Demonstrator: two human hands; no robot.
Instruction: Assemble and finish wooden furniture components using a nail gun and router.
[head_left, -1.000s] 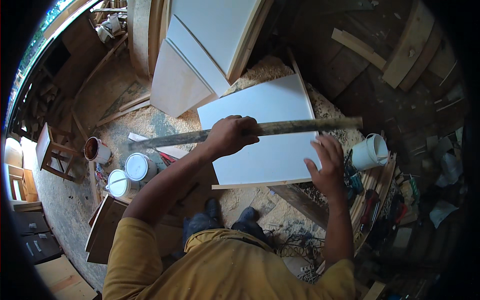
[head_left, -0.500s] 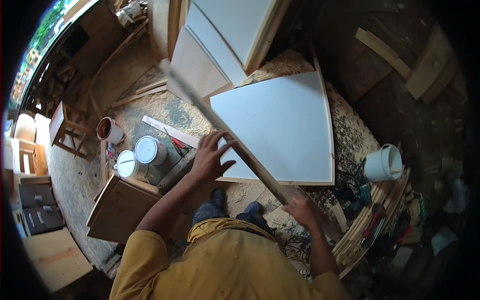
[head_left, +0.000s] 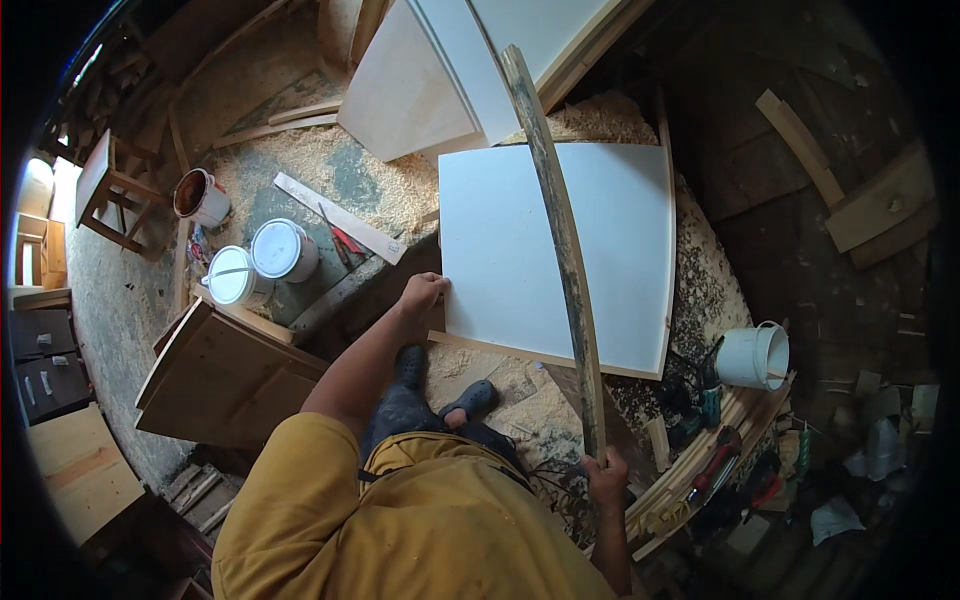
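A large white-faced panel (head_left: 510,240) with pale wood edging lies flat in front of me. At its left edge my left hand (head_left: 426,293) is closed, the fingers pinching the rim. My right hand (head_left: 606,476) is wrapped round the near end of a long wooden strip (head_left: 562,225) with a rough, dark, bark-like side. The strip runs away from me across the panel, its far end over the boards beyond. Whether the strip rests on the panel or hangs just above it, I cannot tell.
Two white lidded buckets (head_left: 285,250) and a brown-stained bucket (head_left: 202,198) stand left, near a wooden stool (head_left: 122,190). Large boards (head_left: 410,95) lean beyond the panel. At right are a white bucket (head_left: 745,357), a drill (head_left: 709,395) and wood strips (head_left: 690,490). Sawdust covers much of the floor.
My left hand has left the strip and moved down to the panel's left edge, closing there. The strip has swung from slanting left to pointing nearly straight away, still in my right hand.
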